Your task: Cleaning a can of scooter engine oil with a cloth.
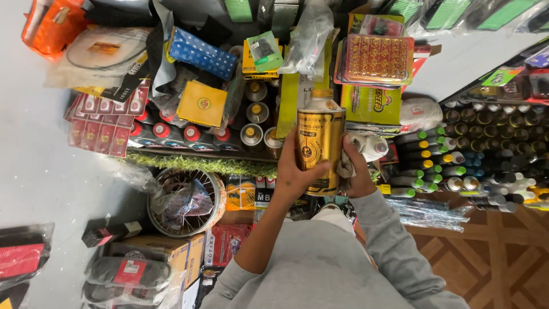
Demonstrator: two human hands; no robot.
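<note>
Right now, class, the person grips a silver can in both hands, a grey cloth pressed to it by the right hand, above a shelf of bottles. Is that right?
Not quite: the can is gold, not silver, as the head view shows. The rest stands: the left hand and right hand both grip it, the grey cloth under the right hand, above the shelf of bottles.

Left hand (pixel 294 171) and right hand (pixel 357 171) grip an upright gold oil can (pixel 320 143) above a cluttered shelf (pixel 189 154)
</note>
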